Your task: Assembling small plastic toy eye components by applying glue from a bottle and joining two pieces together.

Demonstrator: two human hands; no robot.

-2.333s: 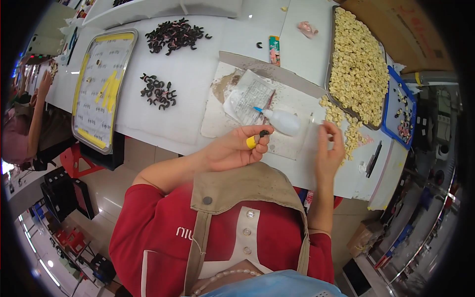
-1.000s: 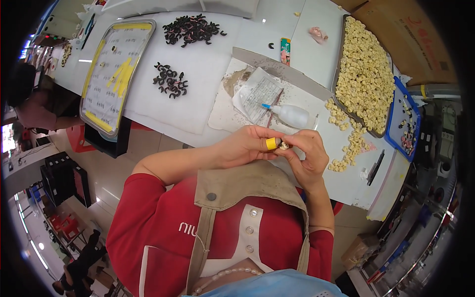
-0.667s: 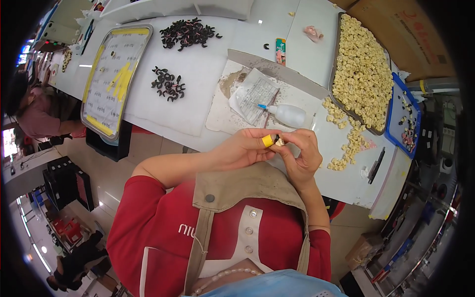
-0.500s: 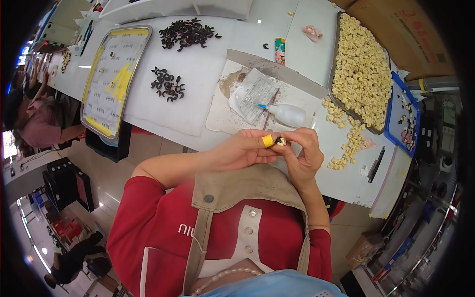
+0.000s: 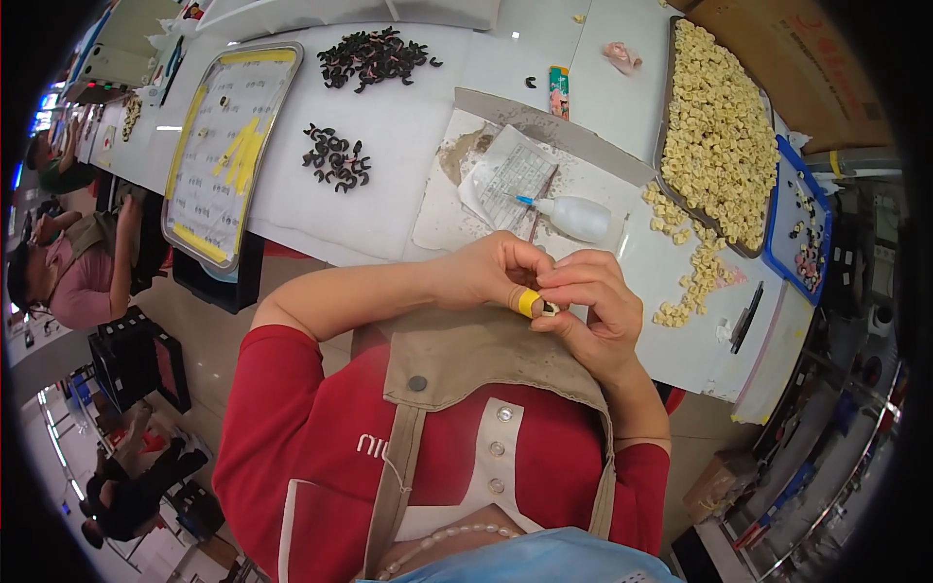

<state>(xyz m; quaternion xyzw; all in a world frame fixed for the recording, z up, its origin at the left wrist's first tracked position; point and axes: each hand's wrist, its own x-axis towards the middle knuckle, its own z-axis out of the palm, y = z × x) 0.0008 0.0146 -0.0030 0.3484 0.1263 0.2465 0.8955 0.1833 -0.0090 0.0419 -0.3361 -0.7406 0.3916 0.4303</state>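
Note:
My left hand (image 5: 498,274), with yellow tape round one digit, and my right hand (image 5: 598,309) meet just above the apron bib. Both are closed, fingertips together, on a small black-and-cream piece (image 5: 551,310) mostly hidden by the fingers. Beyond them, a white squeeze bottle with a blue tip (image 5: 580,220) lies on its side by a printed paper sheet (image 5: 517,175). Several small cream pieces (image 5: 702,282) are scattered right of my hands. Black curved pieces lie in a smaller pile (image 5: 335,160) and a larger pile (image 5: 374,60) to the left.
A tray heaped with cream pieces (image 5: 719,136) stands at the right, beside a blue tray (image 5: 822,267). At the left is a metal tray with yellow strips (image 5: 293,68). A black pen-like tool (image 5: 746,319) lies near the right edge. Co-workers (image 5: 83,267) are at the far left.
My hands have drawn closer to my body and pressed tighter together, covering more of the small piece. The view has shifted slightly. A co-worker at the left has moved.

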